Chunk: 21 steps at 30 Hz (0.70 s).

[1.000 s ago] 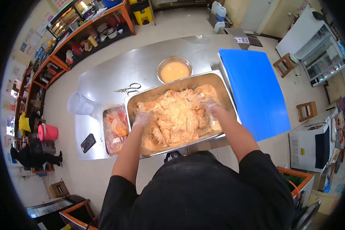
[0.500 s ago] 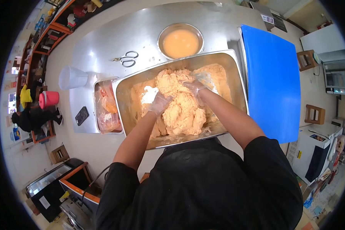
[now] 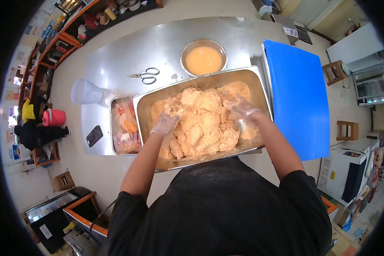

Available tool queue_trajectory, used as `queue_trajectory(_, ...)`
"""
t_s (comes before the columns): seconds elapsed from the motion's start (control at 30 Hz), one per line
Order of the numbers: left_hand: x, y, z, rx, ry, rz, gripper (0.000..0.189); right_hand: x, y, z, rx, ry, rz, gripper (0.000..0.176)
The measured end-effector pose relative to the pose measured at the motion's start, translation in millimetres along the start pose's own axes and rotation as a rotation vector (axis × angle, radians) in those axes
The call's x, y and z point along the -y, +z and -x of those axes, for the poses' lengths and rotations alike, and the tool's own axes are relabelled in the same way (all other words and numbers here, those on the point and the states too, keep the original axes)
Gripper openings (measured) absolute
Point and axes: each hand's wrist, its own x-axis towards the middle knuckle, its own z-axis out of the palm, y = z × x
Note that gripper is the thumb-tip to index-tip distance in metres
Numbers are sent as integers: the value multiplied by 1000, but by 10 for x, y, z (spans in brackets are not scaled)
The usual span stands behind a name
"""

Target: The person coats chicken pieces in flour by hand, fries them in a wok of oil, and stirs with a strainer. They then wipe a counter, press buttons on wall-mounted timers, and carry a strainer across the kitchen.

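Note:
A heap of battered, flour-coated chicken pieces fills the middle of a deep metal pan. Loose orange coating flour lies around the heap. My left hand, in a clear plastic glove, is at the heap's left side, its fingers dusted with flour and loosely spread. On the opposite side my right hand, gloved likewise, has its fingers apart beside the pieces. Neither hand grips a piece.
Behind the pan stands a metal bowl of orange liquid. Scissors, a plastic jug, a phone and a tray of bagged food are leftward. A blue board stands right. One person is far left.
Both hands have moved outward from the heap, left hand to the left and right hand to the right. The heap looks broader, with separate pieces showing. The camera view has shifted slightly.

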Motion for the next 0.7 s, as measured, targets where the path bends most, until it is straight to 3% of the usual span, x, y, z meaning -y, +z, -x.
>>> queue_trajectory(0.03, -23, -39, 65, 107, -41, 24, 50, -424, -125, -196, 16, -43, 108, 55)
queue_trajectory(0.1, -122, -76, 317, 317, -124, 75, 58, -486, -215, -49, 122, 69, 200, 53)
queue_trajectory(0.13, -75, 155, 294, 306, -118, 137, 58, -527, -176, 35, 232, 75, 200, 52)
queue_trajectory(0.2, 95, 731, 109, 292, -102, 255, 58, -715, 103, 151, 445, -34, 133, 50)
queue_trajectory(0.27, -158, 591, 243, 251, -55, 459, 61, -830, 508, 233, 518, -316, 22, 49)
queue_trajectory(0.33, -359, 468, 356, 261, -52, 702, 62, -729, 874, 161, 462, -677, -127, 48)
queue_trajectory(0.4, -427, 406, 389, 322, -93, 986, 62, -147, 1028, 56, 415, -272, 79, 74)
queue_trajectory(0.47, -362, 569, 337, 271, -59, 1123, 62, 332, 1021, 166, 350, -47, 203, 94)
queue_trajectory(0.57, -258, 909, 232, 59, 86, 1110, 63, 473, 1018, 164, 209, -98, 235, 107)
queue_trajectory(0.7, -178, 1189, 90, -192, 220, 924, 66, 36, 1191, -77, 48, -401, 120, 104)
